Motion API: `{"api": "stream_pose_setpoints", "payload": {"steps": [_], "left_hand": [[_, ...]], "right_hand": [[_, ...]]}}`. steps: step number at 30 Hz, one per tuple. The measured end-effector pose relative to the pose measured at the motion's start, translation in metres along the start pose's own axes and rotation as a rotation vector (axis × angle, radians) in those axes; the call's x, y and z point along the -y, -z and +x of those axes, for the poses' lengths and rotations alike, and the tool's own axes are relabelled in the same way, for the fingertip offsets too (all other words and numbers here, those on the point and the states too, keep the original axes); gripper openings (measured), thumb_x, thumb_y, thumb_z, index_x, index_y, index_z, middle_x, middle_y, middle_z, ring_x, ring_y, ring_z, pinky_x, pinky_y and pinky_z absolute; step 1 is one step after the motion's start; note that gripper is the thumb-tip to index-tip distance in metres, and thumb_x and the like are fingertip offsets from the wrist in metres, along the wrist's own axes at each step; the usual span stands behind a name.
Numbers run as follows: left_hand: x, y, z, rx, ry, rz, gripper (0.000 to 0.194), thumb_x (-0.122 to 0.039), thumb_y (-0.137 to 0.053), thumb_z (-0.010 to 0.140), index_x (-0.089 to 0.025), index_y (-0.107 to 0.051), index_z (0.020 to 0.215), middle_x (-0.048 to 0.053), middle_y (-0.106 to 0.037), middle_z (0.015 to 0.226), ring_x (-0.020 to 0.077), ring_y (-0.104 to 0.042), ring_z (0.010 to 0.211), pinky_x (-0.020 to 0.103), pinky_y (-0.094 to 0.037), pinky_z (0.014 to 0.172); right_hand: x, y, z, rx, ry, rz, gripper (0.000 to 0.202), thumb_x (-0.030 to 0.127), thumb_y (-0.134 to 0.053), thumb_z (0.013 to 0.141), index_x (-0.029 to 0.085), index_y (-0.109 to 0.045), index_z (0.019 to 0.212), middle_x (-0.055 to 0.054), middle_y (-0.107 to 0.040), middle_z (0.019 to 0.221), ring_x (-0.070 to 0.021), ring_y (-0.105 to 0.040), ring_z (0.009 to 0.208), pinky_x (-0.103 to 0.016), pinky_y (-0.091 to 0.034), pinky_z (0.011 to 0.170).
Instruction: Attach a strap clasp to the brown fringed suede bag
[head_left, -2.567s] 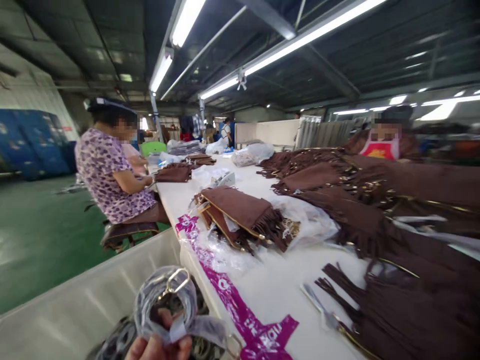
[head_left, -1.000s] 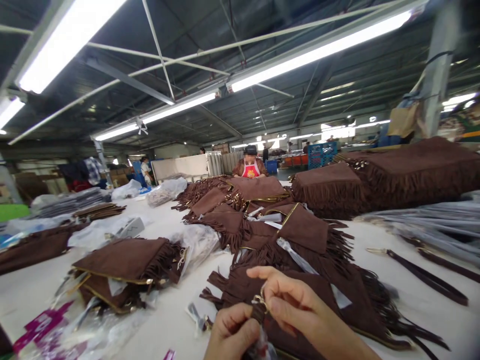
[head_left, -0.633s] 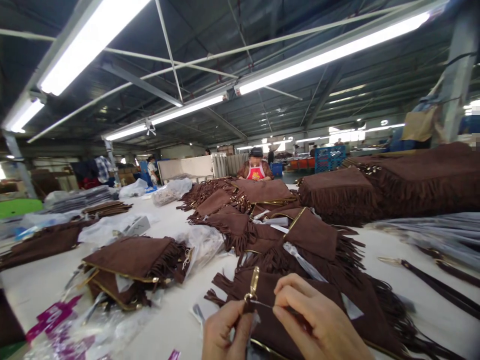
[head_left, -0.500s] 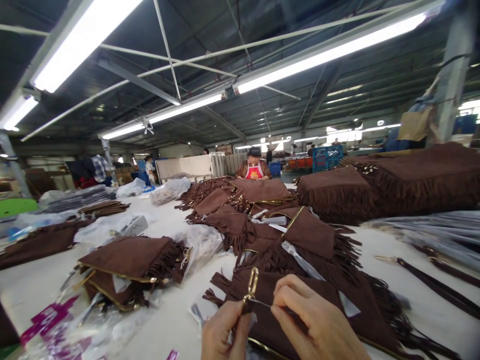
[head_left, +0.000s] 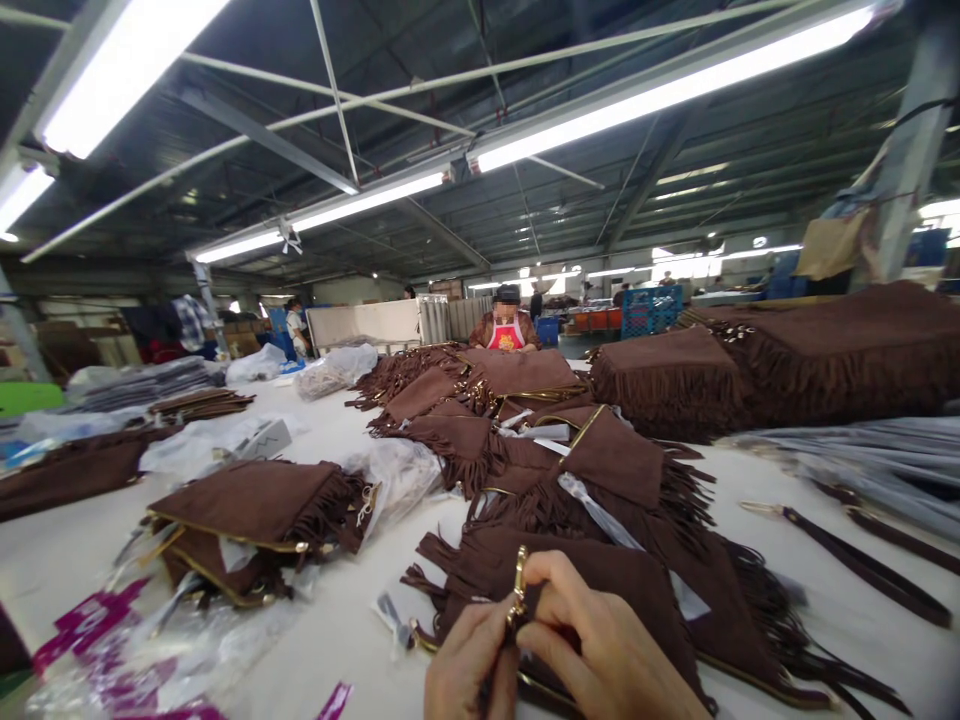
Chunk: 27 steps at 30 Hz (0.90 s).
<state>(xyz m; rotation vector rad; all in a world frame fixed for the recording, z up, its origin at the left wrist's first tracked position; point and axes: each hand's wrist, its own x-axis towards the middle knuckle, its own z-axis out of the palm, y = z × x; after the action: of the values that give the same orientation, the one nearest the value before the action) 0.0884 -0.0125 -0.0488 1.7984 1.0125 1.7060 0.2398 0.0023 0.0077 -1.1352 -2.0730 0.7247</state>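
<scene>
While the left hand (head_left: 469, 665) and right hand (head_left: 592, 650) both pinch the small gold clasp (head_left: 518, 585) above the limp, light fringed suede bag (head_left: 570, 590), the rigid metal looks the surest hold.

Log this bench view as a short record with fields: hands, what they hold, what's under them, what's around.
Left hand: pinches gold clasp from the left
Right hand: fingers on the clasp from the right
Beneath: brown fringed bag on white table
Left of it: bag stack on clear plastic
Right: loose brown strap
Far end: seated person
</scene>
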Motion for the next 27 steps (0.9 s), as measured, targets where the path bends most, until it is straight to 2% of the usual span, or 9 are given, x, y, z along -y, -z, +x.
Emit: {"api": "stream_pose_setpoints", "payload": {"steps": [3,5,7,9,12,16,22,24,27], "left_hand": [[0.002,0.002,0.0,0.043,-0.001,-0.023,0.03,-0.037,-0.06,0.089,-0.024,-0.075,0.112,0.012,-0.073,0.097,0.0232,-0.068,0.087,0.026,-0.052,0.079],[0.002,0.004,0.0,0.079,0.014,-0.042,0.031,-0.036,-0.058,0.09,-0.024,-0.073,0.115,0.012,-0.073,0.097,0.023,-0.068,0.087,0.026,-0.052,0.079],[0.0,0.005,0.0,0.118,0.045,-0.069,0.032,-0.036,-0.058,0.089,-0.023,-0.074,0.114,0.012,-0.072,0.097,0.0231,-0.067,0.088,0.028,-0.051,0.081],[-0.004,0.006,0.001,0.153,0.091,-0.095,0.032,-0.038,-0.058,0.089,-0.02,-0.075,0.109,0.011,-0.072,0.097,0.0236,-0.065,0.088,0.028,-0.05,0.081],[-0.014,0.007,0.006,0.154,0.187,-0.086,0.034,-0.044,-0.055,0.089,-0.017,-0.075,0.095,0.009,-0.069,0.087,0.0219,-0.062,0.082,0.026,-0.047,0.075],[-0.024,0.007,0.021,0.12,0.294,-0.034,0.037,-0.043,-0.055,0.089,-0.015,-0.064,0.066,0.002,-0.057,0.066,0.0151,-0.051,0.067,0.022,-0.039,0.063],[-0.028,0.011,0.041,0.238,0.42,-0.229,0.025,-0.037,-0.064,0.078,-0.014,-0.064,0.069,0.0,-0.057,0.061,0.0118,-0.047,0.058,0.021,-0.037,0.056],[-0.03,0.014,0.042,0.268,0.368,-0.126,0.021,-0.03,-0.061,0.08,-0.014,-0.066,0.068,0.001,-0.058,0.061,0.012,-0.05,0.058,0.021,-0.038,0.056],[-0.032,0.021,0.041,0.345,0.195,0.077,0.023,-0.024,-0.055,0.087,-0.016,-0.07,0.073,0.002,-0.063,0.068,0.013,-0.055,0.064,0.021,-0.041,0.061]], "right_hand": [[-0.002,0.0,-0.001,0.029,0.026,0.038,0.058,0.02,-0.048,0.078,0.018,-0.038,0.136,0.008,-0.054,0.06,-0.0158,-0.054,0.057,-0.024,-0.033,0.055],[-0.003,0.001,-0.001,0.062,0.065,0.021,0.064,0.021,-0.049,0.078,0.017,-0.036,0.141,0.007,-0.057,0.062,-0.0169,-0.055,0.06,-0.025,-0.035,0.057],[-0.002,0.004,-0.002,0.086,0.085,-0.03,0.051,0.021,-0.048,0.079,0.017,-0.048,0.13,0.003,-0.063,0.068,-0.0184,-0.059,0.066,-0.026,-0.037,0.062],[0.001,0.008,-0.001,0.117,0.077,-0.084,0.029,0.02,-0.049,0.08,0.018,-0.059,0.108,-0.001,-0.066,0.072,-0.0194,-0.061,0.069,-0.026,-0.036,0.062],[0.005,0.013,-0.002,0.159,0.049,-0.138,0.008,0.016,-0.052,0.08,0.02,-0.055,0.085,-0.001,-0.066,0.071,-0.0187,-0.062,0.068,-0.026,-0.032,0.058],[0.008,0.015,-0.004,0.15,0.066,-0.189,0.012,0.012,-0.053,0.081,0.023,-0.049,0.078,0.001,-0.065,0.073,-0.0171,-0.061,0.069,-0.025,-0.031,0.06],[0.008,0.015,-0.006,0.114,0.095,-0.18,0.015,0.009,-0.054,0.081,0.022,-0.049,0.076,0.002,-0.063,0.074,-0.0154,-0.057,0.067,-0.025,-0.029,0.06],[0.008,0.016,-0.006,0.104,0.112,-0.153,0.015,0.008,-0.053,0.081,0.022,-0.049,0.075,0.003,-0.061,0.073,-0.0147,-0.055,0.066,-0.025,-0.029,0.059],[0.007,0.018,-0.006,0.099,0.108,-0.122,0.014,0.009,-0.054,0.082,0.021,-0.051,0.076,0.003,-0.059,0.071,-0.0142,-0.055,0.065,-0.025,-0.029,0.059]]}}
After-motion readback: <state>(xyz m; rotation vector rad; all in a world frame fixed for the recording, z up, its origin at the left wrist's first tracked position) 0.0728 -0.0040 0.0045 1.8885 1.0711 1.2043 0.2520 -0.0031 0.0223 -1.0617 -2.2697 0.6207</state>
